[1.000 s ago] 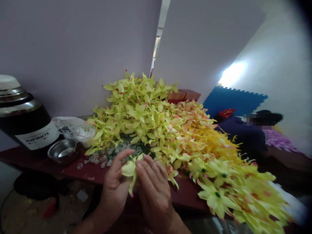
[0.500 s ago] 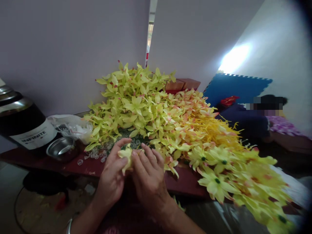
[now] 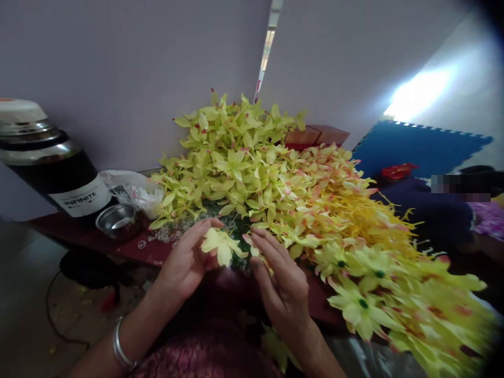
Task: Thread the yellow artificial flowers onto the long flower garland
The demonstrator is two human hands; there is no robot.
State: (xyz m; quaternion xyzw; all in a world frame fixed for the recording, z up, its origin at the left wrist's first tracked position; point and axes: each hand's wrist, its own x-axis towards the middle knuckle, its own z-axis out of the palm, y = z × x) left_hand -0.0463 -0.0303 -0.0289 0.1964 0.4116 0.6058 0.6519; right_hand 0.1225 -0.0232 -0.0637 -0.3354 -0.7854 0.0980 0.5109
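The left hand (image 3: 185, 265) clamps its fingers on a yellow flower (image 3: 222, 247) near the tabletop (image 3: 128, 249), before heaped blossoms (image 3: 236, 168), while the right hand (image 3: 285, 286), just beside, pinches a second, partly hidden flower (image 3: 253, 248) between its fingers.

"INFINITE" on white label (image 3: 81, 198) of black flask (image 3: 63, 173); smaller print unreadable.

Flask (image 3: 59, 173) cut by left edge; lower-right flowers (image 3: 449, 315) blurred.
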